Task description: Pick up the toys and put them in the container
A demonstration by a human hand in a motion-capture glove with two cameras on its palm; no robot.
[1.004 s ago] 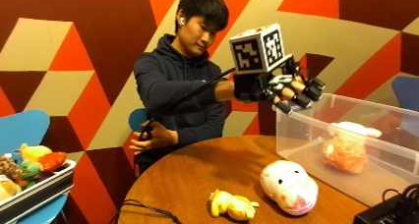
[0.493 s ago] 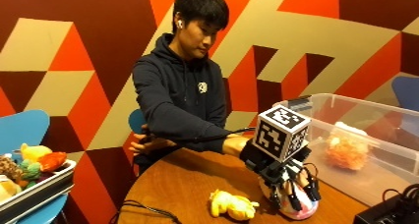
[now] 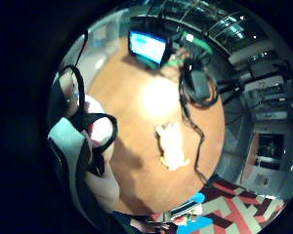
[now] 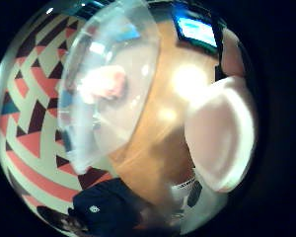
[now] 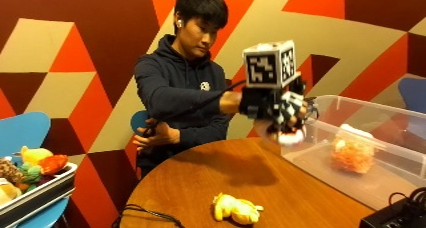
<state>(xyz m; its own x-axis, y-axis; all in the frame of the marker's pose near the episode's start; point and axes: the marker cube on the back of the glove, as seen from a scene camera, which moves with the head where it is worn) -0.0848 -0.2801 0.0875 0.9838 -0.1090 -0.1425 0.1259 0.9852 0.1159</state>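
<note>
1. Toys first, leftmost on the desk [image 5: 200,188]: the yellow plush toy [image 5: 236,208] lies near the front edge, beside a black cable [image 5: 143,214]. Reaching for it later, you could snag that cable and drag it.
2. Pink-and-white plush toy [image 5: 287,133]: your gloved right hand [image 5: 276,105] carries it in the air, fingers curled round it, just short of the near wall of the clear container [image 5: 399,155]. The grip covers only part of the toy; a quick swing could let it slip out onto the desk.
3. Release too early and the toy may strike the container rim and fall outside.
4. An orange toy [image 5: 351,155] already lies inside; dropping onto it may bounce the new one.
</note>
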